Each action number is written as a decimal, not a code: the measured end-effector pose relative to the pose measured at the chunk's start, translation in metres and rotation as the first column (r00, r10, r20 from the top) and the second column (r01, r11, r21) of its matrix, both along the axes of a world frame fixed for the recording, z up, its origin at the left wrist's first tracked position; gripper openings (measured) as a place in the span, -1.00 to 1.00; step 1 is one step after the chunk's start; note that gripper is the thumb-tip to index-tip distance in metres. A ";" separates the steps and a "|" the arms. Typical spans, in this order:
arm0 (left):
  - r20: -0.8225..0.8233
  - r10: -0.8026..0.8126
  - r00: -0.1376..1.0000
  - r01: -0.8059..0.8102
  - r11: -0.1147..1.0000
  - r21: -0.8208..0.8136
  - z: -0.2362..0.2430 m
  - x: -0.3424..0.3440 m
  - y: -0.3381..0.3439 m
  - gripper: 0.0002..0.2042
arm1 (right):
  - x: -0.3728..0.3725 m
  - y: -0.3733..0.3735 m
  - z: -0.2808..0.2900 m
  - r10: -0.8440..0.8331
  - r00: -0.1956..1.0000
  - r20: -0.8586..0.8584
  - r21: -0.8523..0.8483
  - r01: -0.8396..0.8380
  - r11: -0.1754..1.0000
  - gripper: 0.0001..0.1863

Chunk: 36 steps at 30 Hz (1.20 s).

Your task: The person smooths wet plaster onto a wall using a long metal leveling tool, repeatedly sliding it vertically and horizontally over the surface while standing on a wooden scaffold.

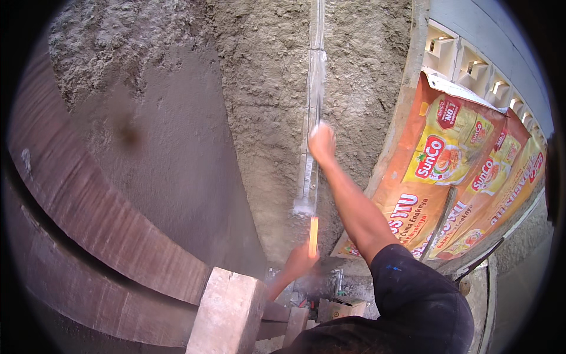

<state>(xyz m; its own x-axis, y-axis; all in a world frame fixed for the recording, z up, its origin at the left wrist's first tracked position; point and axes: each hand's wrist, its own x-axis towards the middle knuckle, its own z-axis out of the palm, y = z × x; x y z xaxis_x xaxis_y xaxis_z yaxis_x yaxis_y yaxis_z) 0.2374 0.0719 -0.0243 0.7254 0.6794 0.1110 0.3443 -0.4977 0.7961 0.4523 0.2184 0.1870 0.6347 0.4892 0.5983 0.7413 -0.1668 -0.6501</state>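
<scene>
A pale grey vertical strip (313, 88) runs up the rough plastered wall in front of me, with white dust or paste along it. My right hand (322, 143) is closed in a fist against this strip, blurred by motion; a thin dark edge shows just above it, but what it grips is unclear. Lower down, my left hand (303, 261) is closed around a flat orange-yellow bar (313, 237) that stands upright near the strip's lower end. Blur hides the left fingers in part, and I cannot tell what kind of tool the bar is.
Smooth wet-looking plaster (183, 147) covers the wall at left. Curved brown beams (112, 218) and a squared post (227, 310) stand close at lower left. An orange printed banner (466, 171) hangs at right below vent blocks (471, 62). A cardboard box (345, 308) lies below.
</scene>
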 end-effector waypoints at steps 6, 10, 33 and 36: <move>0.171 0.024 0.985 -0.044 0.993 0.113 0.074 -0.014 0.025 -0.69 | -0.032 -0.002 0.097 0.120 0.970 0.213 0.114 -0.146 0.983 -0.73; 0.445 -0.104 0.890 -0.098 0.907 0.409 0.195 0.015 0.075 -0.74 | -0.043 0.019 0.271 0.040 0.973 0.228 0.212 -0.090 0.973 -0.73; 0.309 -0.064 0.949 -0.040 0.948 0.317 0.090 -0.016 0.041 -0.66 | -0.040 -0.008 0.148 0.109 0.983 0.145 0.257 -0.144 0.956 -0.77; 0.423 -0.122 0.898 -0.086 0.894 0.439 0.202 0.001 0.064 -0.71 | -0.040 0.001 0.273 0.055 0.987 0.149 0.239 -0.090 0.967 -0.73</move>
<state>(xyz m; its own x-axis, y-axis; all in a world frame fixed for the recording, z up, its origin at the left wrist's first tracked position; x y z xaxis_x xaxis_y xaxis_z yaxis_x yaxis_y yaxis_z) 0.2389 0.1357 0.1773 0.5450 0.4715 0.6933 0.0083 -0.8299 0.5579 0.4121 0.2194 0.4596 0.5040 0.3584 0.7858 0.8322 0.0418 -0.5528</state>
